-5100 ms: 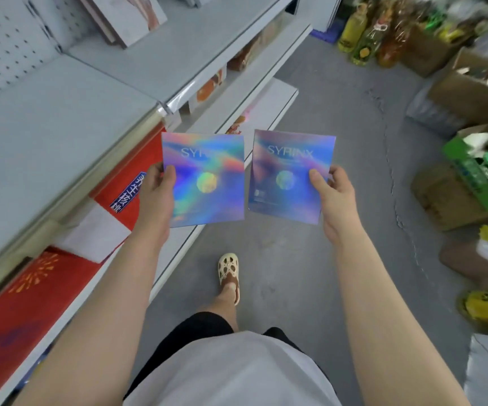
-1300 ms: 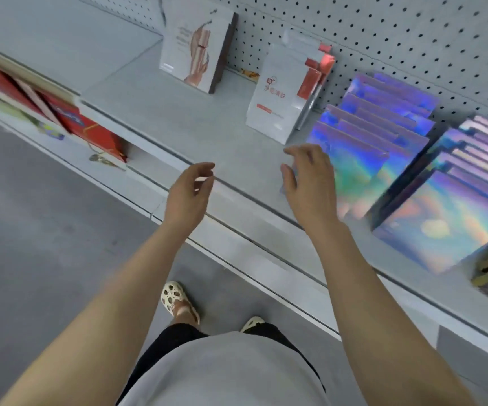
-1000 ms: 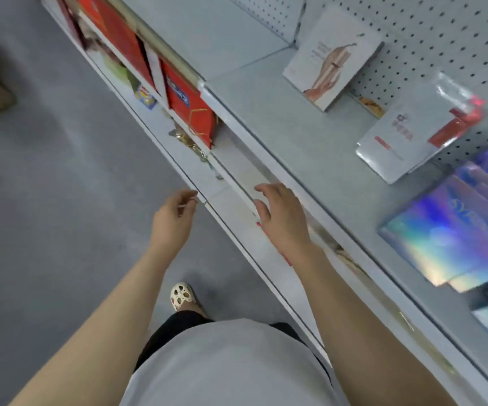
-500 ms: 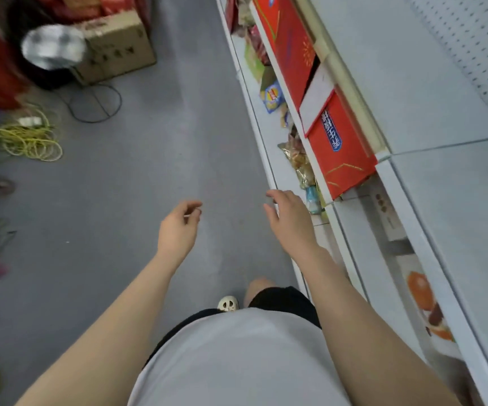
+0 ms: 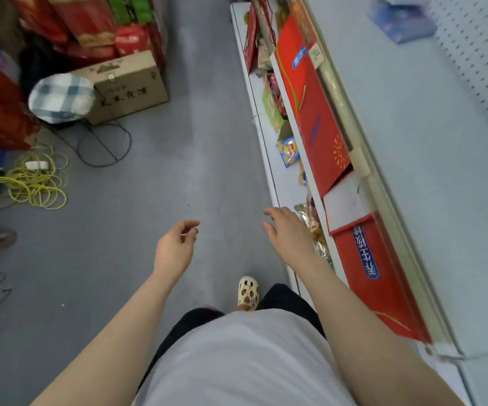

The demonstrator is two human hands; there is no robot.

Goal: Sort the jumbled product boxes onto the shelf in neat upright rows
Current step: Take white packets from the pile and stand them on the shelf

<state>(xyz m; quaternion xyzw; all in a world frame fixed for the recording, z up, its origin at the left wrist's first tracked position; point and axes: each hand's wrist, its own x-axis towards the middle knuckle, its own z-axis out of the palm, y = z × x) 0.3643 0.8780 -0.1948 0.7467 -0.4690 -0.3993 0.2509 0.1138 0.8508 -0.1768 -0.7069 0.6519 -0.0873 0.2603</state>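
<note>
Shelf (image 5: 430,159) beside empty right hand (image 5: 288,232).

red boxes (image 5: 322,142): upper parts hidden under the shelf (image 5: 412,171) lip
blue packets (image 5: 404,22): blurred, cut by the top edge (print unreadable)
right hand (image 5: 288,232): fingertips blurred
cardboard box (image 5: 125,86): lettering too soft to read

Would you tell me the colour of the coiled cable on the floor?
The coiled cable is yellow, seen best in the head view.
</note>
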